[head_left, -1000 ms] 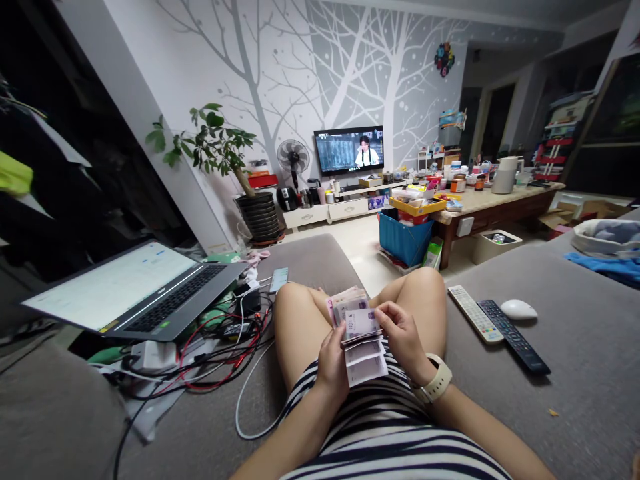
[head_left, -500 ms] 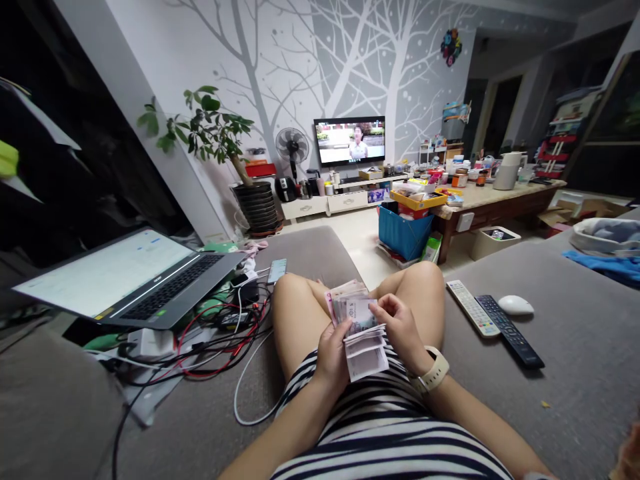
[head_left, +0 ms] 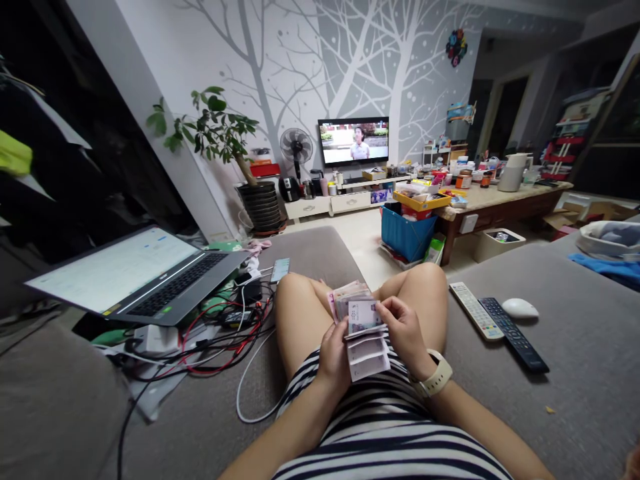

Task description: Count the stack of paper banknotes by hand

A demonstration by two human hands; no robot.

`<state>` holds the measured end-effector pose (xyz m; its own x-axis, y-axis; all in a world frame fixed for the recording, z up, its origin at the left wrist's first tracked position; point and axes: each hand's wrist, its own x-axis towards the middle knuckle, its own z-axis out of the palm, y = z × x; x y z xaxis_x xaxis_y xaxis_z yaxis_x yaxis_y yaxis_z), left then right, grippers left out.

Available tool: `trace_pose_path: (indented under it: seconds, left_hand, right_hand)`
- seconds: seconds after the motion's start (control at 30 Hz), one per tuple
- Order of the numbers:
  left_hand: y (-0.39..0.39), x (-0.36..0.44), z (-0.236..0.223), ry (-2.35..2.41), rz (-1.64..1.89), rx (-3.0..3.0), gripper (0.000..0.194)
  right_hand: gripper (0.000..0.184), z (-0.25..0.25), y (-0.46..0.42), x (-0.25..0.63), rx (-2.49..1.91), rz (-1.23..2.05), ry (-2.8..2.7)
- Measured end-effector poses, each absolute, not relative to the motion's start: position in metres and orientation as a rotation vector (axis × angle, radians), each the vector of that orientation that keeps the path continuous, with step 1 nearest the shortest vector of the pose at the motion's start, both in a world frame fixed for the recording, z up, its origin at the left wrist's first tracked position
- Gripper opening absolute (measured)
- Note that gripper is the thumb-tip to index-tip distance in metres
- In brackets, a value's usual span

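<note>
A stack of banknotes [head_left: 361, 328] is held over my lap, fanned and folded, with several notes bent down toward me. My left hand [head_left: 334, 357] grips the stack from the left and below, thumb on top. My right hand [head_left: 406, 329], with a pale watch on its wrist, pinches the upper notes at their right edge. Both hands are closed on the money. My bare knees rise just behind the notes.
I sit on a grey sofa [head_left: 575, 347]. An open laptop [head_left: 135, 275] and tangled cables [head_left: 220, 333] lie at my left, with a phone [head_left: 279, 269] near them. Two remotes [head_left: 495, 322] and a white mouse [head_left: 520, 307] lie at my right. Beyond are a blue bin [head_left: 406, 235], a cluttered table [head_left: 500, 197] and a TV [head_left: 354, 141].
My right fingers have kept flicking notes downward off the stack; the hands stay in place over my lap. The view shifted slightly and the TV picture changed.
</note>
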<state>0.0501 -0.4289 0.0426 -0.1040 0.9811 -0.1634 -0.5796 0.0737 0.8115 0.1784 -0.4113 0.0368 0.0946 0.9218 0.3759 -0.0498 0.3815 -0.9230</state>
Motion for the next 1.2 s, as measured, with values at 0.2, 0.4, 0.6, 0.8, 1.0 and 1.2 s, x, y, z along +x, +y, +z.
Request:
trace_pose_path:
  seconds: [0.2,0.4,0.6,0.8,1.0,1.2]
  left_hand:
    - [-0.4295,0.0513,0.0402,0.850,1.417,0.581,0.030]
    - [-0.4345,0.0543,0.0467,0.853,1.387,0.629,0.030]
    - [-0.4312,0.0531,0.0455,0.902,1.420,0.606,0.027]
    - [-0.4312,0.0513,0.0448,0.903,1.435,0.587,0.024]
    - [-0.4288,0.0502,0.0429,0.896,1.432,0.572,0.027]
    - [-0.4277,0.0504,0.0437,0.904,1.433,0.577,0.028]
  right_hand:
    - [0.028,0.0365,-0.4127,0.1782,-0.884,0.897,-1.252]
    - [0.027,0.0365,-0.4107,0.1796,-0.858,0.924,-1.242]
    - [0.026,0.0388,-0.4139,0.1788,-0.840,0.971,-1.266]
    - [0.026,0.0412,-0.4161,0.1786,-0.831,0.919,-1.308]
    - [0.025,0.0427,-0.4172,0.1775,-0.821,0.939,-1.306]
    - [0.026,0.0446,-0.4179,0.1774,-0.814,0.953,-1.316]
